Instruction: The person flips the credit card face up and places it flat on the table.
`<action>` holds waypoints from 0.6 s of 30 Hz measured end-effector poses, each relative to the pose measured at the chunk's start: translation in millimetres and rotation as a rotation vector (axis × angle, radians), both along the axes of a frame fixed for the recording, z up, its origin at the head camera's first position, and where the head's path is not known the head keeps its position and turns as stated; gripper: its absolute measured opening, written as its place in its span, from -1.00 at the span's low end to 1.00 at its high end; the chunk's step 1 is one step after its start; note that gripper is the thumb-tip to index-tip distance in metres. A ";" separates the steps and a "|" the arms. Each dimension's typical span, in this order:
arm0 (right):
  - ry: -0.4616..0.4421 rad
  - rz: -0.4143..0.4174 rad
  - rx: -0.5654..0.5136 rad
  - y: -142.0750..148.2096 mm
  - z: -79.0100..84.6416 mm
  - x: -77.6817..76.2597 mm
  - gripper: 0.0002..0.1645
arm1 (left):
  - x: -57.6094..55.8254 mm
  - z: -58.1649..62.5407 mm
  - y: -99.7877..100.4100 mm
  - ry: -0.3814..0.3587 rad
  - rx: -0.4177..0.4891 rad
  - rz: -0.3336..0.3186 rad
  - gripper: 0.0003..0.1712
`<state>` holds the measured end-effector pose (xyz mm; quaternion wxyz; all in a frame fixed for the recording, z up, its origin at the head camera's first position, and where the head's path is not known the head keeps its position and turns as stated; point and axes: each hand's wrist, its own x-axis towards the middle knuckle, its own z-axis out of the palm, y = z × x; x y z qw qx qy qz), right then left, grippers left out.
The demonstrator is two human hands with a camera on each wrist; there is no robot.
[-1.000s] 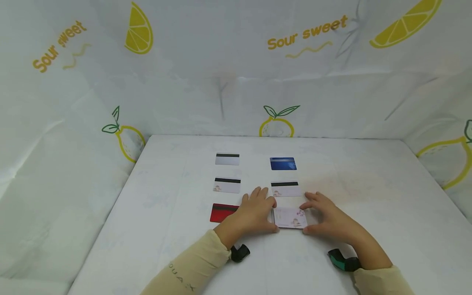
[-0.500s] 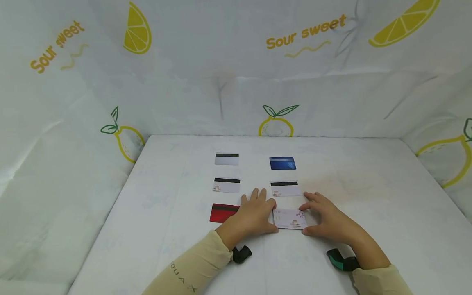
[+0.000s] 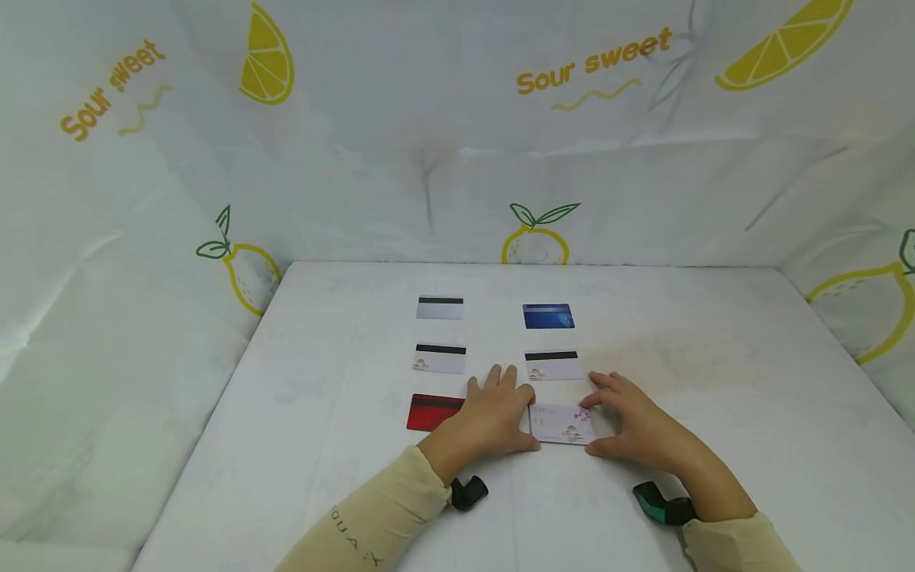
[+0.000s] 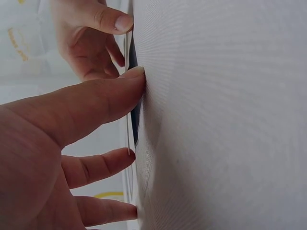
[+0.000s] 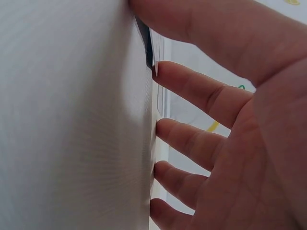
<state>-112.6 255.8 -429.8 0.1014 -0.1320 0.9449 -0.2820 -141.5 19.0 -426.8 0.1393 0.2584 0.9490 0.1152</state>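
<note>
A white plastic card [image 3: 561,423] with pink flowers and a small figure lies at the near middle of the table. In the wrist views a dark layer [image 4: 135,125] shows beneath its pale edge. My left hand [image 3: 493,413] holds the card's left side, thumb at the near corner and index finger at the far one. Opposite it, my right hand [image 3: 639,425] grips the right side between thumb and index finger. The other fingers of both hands are spread, their tips close to the tabletop. Under the left wrist, a red card [image 3: 432,412] is partly covered.
Behind the hands lie two striped white cards [image 3: 439,359] [image 3: 554,365], a pale striped card [image 3: 439,307] and a blue card [image 3: 548,316], in two columns. The white table [image 3: 314,381] meets a lemon-printed cloth [image 3: 372,199] at its back edge.
Lettering on the white card shows more plainly now than one second ago, and its far edge sits slightly lower. Both hands have stayed at its sides, almost still.
</note>
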 end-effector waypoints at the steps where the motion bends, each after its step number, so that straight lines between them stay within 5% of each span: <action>1: 0.002 0.001 0.000 0.2 -0.4 -0.1 -0.41 | 0.1 0.2 0.0 0.001 -0.001 0.000 -0.39; 11: 0.018 0.041 0.003 1.9 -2.4 -1.2 -0.18 | 1.9 0.6 -1.0 -0.002 -0.037 -0.020 0.01; 18: 0.013 0.037 0.000 1.0 -0.9 -0.2 -0.18 | 2.0 0.0 -0.7 0.013 -0.056 -0.027 0.03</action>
